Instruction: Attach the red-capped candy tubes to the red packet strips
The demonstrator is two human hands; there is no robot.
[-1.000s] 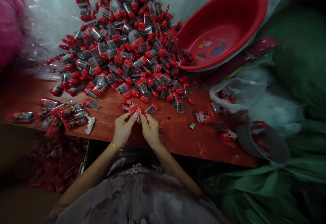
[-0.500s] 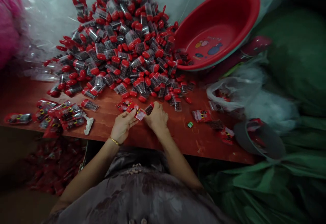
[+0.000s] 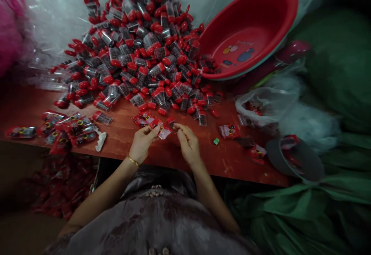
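Observation:
My left hand [image 3: 141, 143] pinches a small red printed plastic packet [image 3: 164, 132] between thumb and fingers. Just right of it, my right hand [image 3: 188, 142] has its fingertips closed on a small clear container with a red cap [image 3: 171, 122], partly covered by the fingers; dark contents show through its side. The container is close to the packet's end and appears to be outside it. More red packets [image 3: 142, 118] lie flat on the table beyond my left fingers. A large heap of similar red-capped containers [image 3: 142, 57] rises behind both hands.
Filled red packets [image 3: 77, 125] lie at the left beside a crumpled white scrap [image 3: 100, 141]. A tilted red basin [image 3: 249, 23] leans at the back right. Further right are a white plastic bag [image 3: 266, 102] and a grey bowl [image 3: 275, 158]. Many packets [image 3: 60, 185] lie below the table's left edge.
My right hand has shifted slightly right and down and turned, its fingers now pointing to the packet with the container at their tips. My left hand has moved slightly right with the packet.

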